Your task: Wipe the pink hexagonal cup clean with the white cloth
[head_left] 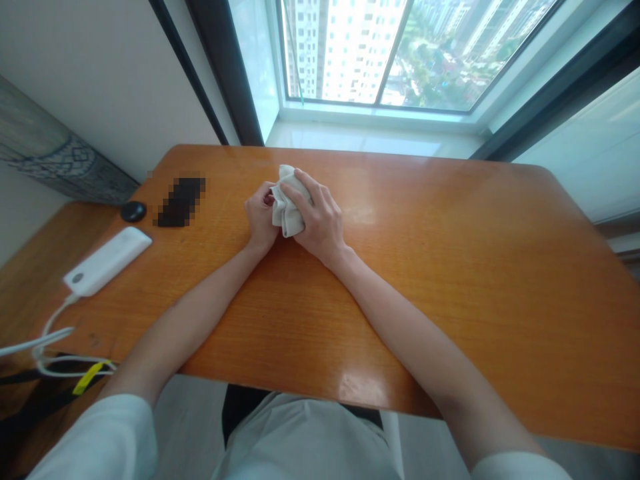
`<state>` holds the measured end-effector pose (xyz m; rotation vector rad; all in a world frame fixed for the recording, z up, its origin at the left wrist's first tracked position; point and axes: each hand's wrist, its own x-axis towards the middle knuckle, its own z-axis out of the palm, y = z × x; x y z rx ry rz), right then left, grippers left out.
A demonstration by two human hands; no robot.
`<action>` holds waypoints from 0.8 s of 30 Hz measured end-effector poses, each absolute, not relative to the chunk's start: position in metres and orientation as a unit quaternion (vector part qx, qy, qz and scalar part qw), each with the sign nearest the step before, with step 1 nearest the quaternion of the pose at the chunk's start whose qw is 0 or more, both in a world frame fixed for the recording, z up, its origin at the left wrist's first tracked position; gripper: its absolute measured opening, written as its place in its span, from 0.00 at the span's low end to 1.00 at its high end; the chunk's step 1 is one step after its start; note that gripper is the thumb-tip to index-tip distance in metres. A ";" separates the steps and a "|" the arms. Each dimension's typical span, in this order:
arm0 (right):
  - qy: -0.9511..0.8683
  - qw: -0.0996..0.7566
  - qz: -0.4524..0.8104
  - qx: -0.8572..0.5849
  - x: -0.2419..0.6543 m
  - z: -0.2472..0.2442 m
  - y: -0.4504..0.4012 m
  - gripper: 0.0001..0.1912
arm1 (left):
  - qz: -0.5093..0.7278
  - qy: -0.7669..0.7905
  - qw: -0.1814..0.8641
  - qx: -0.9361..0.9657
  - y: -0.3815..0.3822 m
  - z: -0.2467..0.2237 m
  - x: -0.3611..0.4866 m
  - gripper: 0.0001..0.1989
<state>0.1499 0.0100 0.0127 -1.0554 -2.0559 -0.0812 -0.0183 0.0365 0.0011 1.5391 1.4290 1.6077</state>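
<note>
A folded, off-white cloth (pixel 286 208) is held between both hands just above the wooden table (pixel 450 267), left of its middle. My right hand (pixel 323 217) lies over the cloth's right side, fingers curved round it and the thumb side toward me. On the left, my left hand (pixel 261 215) is curled closed against the cloth's left edge. Its fingertips are partly hidden behind the cloth, but they appear to pinch its edge.
At the table's left lie a white power bank (pixel 107 262) with a white cable (pixel 50 327), a round black object (pixel 133 212) and a pixelated dark rectangle (pixel 181 202). A yellow tag (pixel 90 378) hangs by the front left edge. A window (pixel 380 53) stands beyond the table.
</note>
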 end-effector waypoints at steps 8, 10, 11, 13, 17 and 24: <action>-0.804 0.423 -0.031 -0.417 0.151 0.015 0.008 0.29 | 0.549 0.528 0.274 0.588 0.045 -0.001 -0.022 0.27; -0.802 0.429 -0.030 -0.415 0.155 0.014 0.003 0.28 | 0.540 0.529 0.263 0.599 0.041 0.001 -0.022 0.25; -0.800 0.432 -0.031 -0.414 0.158 0.013 0.000 0.28 | 0.535 0.529 0.261 0.604 0.037 0.002 -0.022 0.24; -0.797 0.439 -0.042 -0.412 0.168 0.012 -0.011 0.28 | 0.520 0.523 0.270 0.619 0.030 0.003 -0.018 0.21; -0.790 0.455 -0.084 -0.403 0.197 0.015 -0.043 0.29 | 0.488 0.482 0.272 0.675 0.011 0.006 0.001 0.12; -0.796 0.445 -0.098 -0.399 0.240 0.021 -0.086 0.32 | 0.416 0.428 0.239 0.766 -0.022 0.011 0.027 0.09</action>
